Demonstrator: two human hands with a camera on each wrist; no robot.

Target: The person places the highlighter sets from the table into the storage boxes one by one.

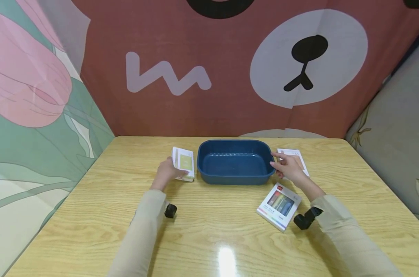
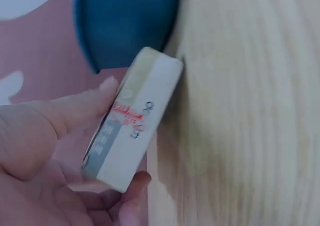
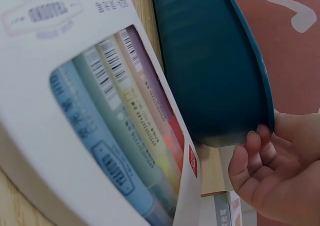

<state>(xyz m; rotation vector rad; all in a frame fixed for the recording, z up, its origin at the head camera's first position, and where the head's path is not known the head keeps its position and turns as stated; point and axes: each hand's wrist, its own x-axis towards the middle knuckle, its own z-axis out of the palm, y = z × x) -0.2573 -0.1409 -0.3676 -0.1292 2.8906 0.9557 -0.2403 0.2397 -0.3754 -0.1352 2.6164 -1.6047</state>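
A dark blue rectangular bin (image 1: 235,179) stands at the table's middle. Left of it, my left hand (image 1: 167,172) grips a white box with a yellow-green panel (image 1: 186,162); in the left wrist view the thumb and fingers of the hand (image 2: 60,156) hold the box (image 2: 132,121) by its sides. My right hand (image 1: 288,168) pinches the bin's right rim; the right wrist view shows the hand's fingertips (image 3: 260,136) on the edge of the bin (image 3: 215,65). Partly behind that hand lies a white box with an orange panel (image 1: 301,161).
A white box of highlighters (image 1: 280,206) lies on the wooden table (image 1: 195,231) in front of the bin's right end, near my right wrist; it fills much of the right wrist view (image 3: 30,95). A printed bear cloth (image 1: 230,107) hangs behind the table.
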